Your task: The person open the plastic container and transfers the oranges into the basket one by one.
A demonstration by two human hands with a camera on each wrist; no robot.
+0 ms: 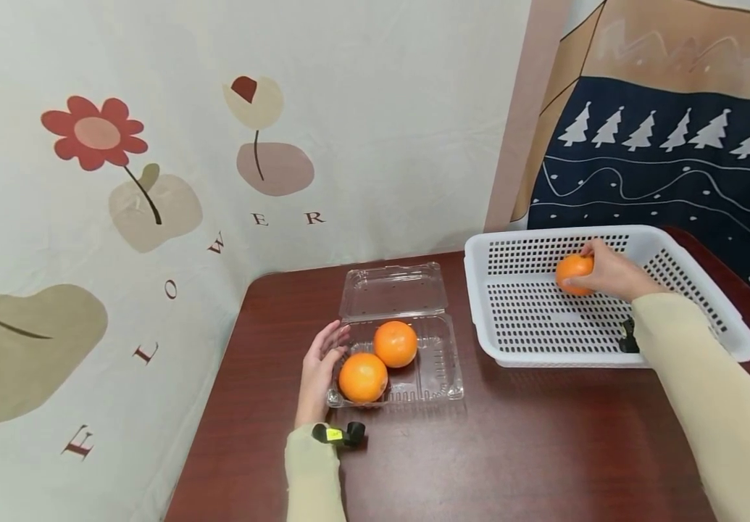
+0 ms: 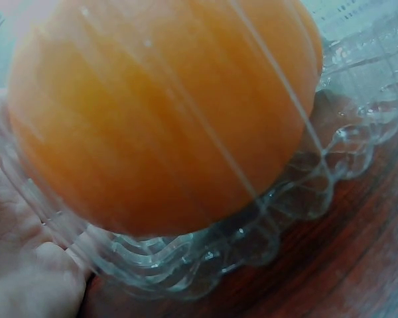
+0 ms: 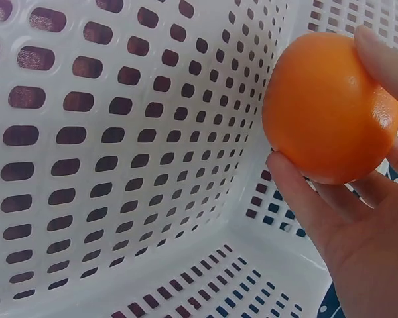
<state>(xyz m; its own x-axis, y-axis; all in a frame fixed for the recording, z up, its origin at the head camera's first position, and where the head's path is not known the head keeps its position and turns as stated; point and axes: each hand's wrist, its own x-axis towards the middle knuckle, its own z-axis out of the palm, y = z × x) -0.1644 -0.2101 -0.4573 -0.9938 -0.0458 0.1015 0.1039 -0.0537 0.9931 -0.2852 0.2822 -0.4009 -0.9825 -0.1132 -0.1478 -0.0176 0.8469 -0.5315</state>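
Note:
My right hand [image 1: 616, 274] grips an orange [image 1: 573, 274] inside the white perforated basket [image 1: 642, 359]. In the right wrist view the fingers and thumb wrap around the same orange [image 3: 328, 109], with the basket wall beside it. My left hand [image 1: 317, 370] rests at the left side of a clear plastic clamshell box [image 1: 440, 366], its fingers relaxed along the wall. Two oranges lie in that box, a nearer one [image 1: 363, 378] and a farther one [image 1: 396, 344]. Through the clear wall, the left wrist view shows an orange [image 2: 166, 112] close up, with part of the left hand [image 2: 26, 258] beside it.
The box's clear lid [image 1: 393, 291] lies folded back toward the wall. Both containers stand on a dark red-brown table [image 1: 511, 449]. A cloth with printed flowers [image 1: 381, 130] hangs behind, and a dark cloth with white trees [image 1: 661, 167] hangs behind the basket.

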